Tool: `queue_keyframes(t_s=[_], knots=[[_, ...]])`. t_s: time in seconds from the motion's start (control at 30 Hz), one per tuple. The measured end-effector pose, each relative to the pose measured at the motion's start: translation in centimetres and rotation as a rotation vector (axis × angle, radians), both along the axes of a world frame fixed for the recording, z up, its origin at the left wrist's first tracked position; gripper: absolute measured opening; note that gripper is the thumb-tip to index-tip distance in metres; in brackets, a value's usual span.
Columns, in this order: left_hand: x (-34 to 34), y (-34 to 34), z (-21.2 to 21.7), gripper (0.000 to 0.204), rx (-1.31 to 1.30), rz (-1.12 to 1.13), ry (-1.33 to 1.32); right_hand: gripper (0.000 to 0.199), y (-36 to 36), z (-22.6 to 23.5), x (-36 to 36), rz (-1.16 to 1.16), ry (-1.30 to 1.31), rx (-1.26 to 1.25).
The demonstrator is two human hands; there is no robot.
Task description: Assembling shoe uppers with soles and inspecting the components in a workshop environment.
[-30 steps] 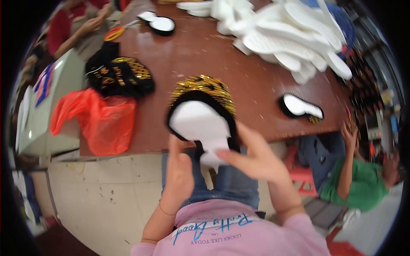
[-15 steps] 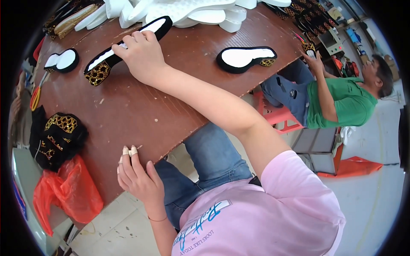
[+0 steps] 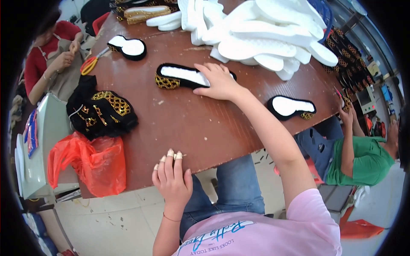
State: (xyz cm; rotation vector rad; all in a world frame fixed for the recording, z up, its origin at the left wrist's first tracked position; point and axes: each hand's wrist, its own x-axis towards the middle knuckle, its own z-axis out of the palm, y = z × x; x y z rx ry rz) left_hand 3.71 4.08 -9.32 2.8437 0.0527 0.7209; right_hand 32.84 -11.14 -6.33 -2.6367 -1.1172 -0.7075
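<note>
My right hand grips a black-edged wedge shoe sole with a white top and gold-patterned heel. The thumb is on the near side and the fingers reach over the far side, hiding part of the toe end. The sole lies on the brown table. At the table's near edge my left hand is open, fingers stretched out and holding nothing; pale tape wraps several fingertips. Similar soles rest farther left, a smaller-looking sole, and to the right, another sole.
White foam soles are heaped at the back. Left lie scissors with yellow-red handles, black-gold shoe uppers and a red plastic bag. One person in red sits left, another in green right.
My view has swung left, bringing in the person in red. The held sole has turned and now looks flatter on the table. My left hand remains open by the near edge.
</note>
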Motion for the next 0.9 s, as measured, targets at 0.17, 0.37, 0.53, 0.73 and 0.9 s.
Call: queue_keyframes(t_s=[0.17, 0.37, 0.53, 0.73, 0.9], knots=[[-0.2, 0.4, 0.2, 0.042, -0.028, 0.016, -0.011, 0.073, 2.4, 2.2, -1.0, -0.144, 0.267, -0.096], [0.2, 0.8, 0.5, 0.042, -0.042, 0.029, -0.013, 0.08, 7.7, 2.3, 0.5, -0.36, 0.216, 0.071], [0.0, 1.1, 0.4, 0.042, -0.03, 0.015, 0.002, 0.072, 9.3, 2.5, -0.2, -0.484, 0.306, -0.235], [-0.8, 1.7, 0.2, 0.04, 0.007, 0.028, 0.003, 0.05, 0.2, 11.5, 1.3, -0.182, -0.392, 0.101], [0.2, 0.7, -0.3, 0.039, -0.005, -0.031, -0.043, 0.049, -13.6, 21.5, 7.4, -0.598, -0.569, -0.059]])
